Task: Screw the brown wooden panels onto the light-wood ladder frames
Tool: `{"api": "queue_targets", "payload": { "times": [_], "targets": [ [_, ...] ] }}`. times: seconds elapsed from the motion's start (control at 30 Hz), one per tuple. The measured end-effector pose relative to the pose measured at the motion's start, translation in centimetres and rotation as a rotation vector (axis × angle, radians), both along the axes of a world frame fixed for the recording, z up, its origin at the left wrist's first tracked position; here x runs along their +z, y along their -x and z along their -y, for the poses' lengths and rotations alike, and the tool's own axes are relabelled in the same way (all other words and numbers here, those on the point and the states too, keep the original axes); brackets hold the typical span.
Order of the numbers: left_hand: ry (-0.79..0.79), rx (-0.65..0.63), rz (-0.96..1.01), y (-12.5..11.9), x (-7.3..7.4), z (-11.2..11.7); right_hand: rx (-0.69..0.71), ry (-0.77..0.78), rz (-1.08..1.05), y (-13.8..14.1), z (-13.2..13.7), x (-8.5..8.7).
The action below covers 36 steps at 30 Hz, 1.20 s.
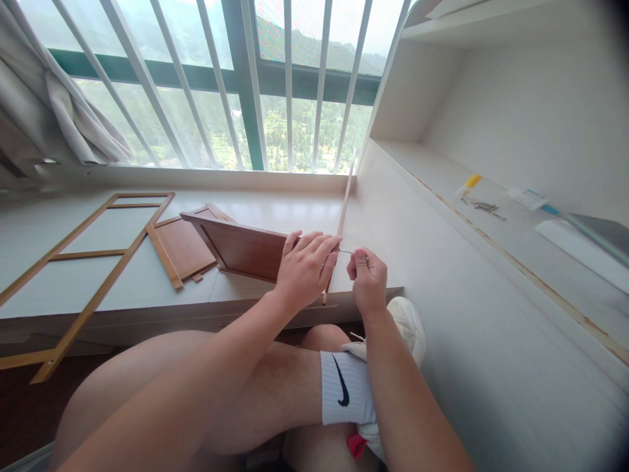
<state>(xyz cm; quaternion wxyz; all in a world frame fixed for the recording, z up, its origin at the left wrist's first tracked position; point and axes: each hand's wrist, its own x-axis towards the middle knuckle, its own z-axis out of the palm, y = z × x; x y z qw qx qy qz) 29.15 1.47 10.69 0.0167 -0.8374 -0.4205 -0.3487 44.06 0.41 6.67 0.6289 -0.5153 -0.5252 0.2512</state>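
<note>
A reddish-brown wooden panel [240, 248] with a raised frame stands tilted on its edge on the white ledge. My left hand [307, 267] is wrapped over its right end, fingers together, and steadies it. At that same end runs a long thin wooden strip [346, 202], partly hidden by my left hand. My right hand [368, 278] is closed in a pinch on a thin metal hex key [346, 252], whose shaft points left at the strip and panel end. The exact spot where its tip meets the wood is too small to make out.
Another wooden panel [184, 244] lies behind, near a ladder-like wooden frame [93, 313] overhanging the white ledge [147, 298]. On the right shelf are loose screws [485, 206], a yellow-capped tube [470, 183] and a blue-capped tube [533, 200]. Window bars [289, 98] stand behind; my legs are below.
</note>
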Motion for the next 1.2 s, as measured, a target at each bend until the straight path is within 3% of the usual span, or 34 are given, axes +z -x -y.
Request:
{"api": "queue_targets", "payload": {
  "times": [0.2, 0.33, 0.6, 1.2],
  "targets": [
    [-0.004, 0.002, 0.003, 0.0, 0.0, 0.0, 0.019, 0.076, -0.019, 0.1, 0.1, -0.1],
    [-0.005, 0.005, 0.001, 0.1, 0.0, 0.0, 0.051, 0.043, 0.021, 0.0, 0.4, 0.1],
    [-0.007, 0.011, 0.009, 0.1, 0.0, -0.1, 0.251, 0.010, -0.045, -0.7, 1.0, 0.5],
    [-0.016, 0.004, 0.003, 0.3, 0.0, -0.1, 0.296, -0.016, -0.234, -1.1, 0.5, -0.3]
  ]
}}
